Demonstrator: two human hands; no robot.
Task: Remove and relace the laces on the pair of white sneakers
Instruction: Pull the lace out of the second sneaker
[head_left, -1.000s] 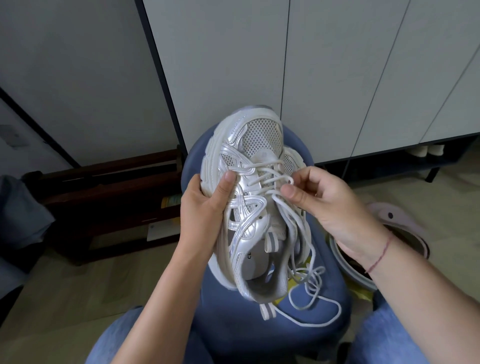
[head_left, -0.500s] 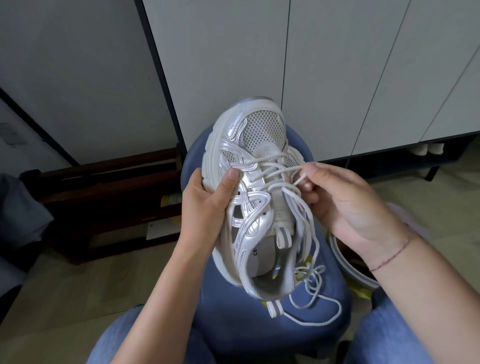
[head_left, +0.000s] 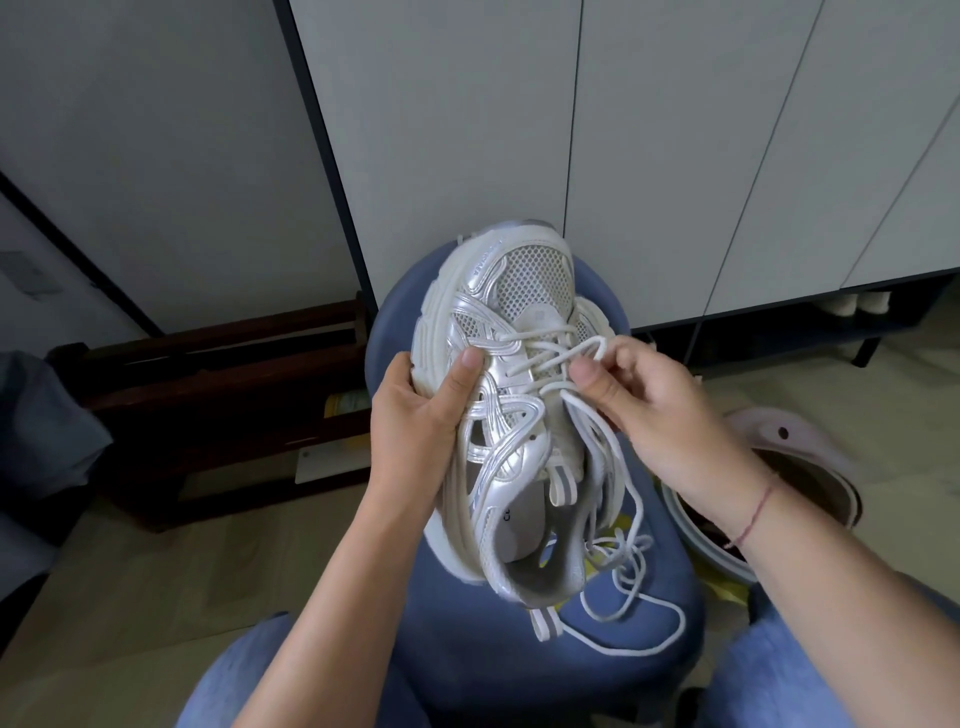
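L hand (head_left: 415, 415) grips the sneaker (head_left: 519, 291) by its side, thumb pressed on the upper, heel end on the blue stool (head_left: 519, 675). R hand (head_left: 660, 405) thumb+index pinch a lace (head_left: 596, 340) loop at the rows near the toe. Plan: pull straight out of the eyelet, one row at a time, L bracing, so the slack doesn't knot. Count: 1 sneaker, 2nd can't confirm; 1 lace; 1 stool.
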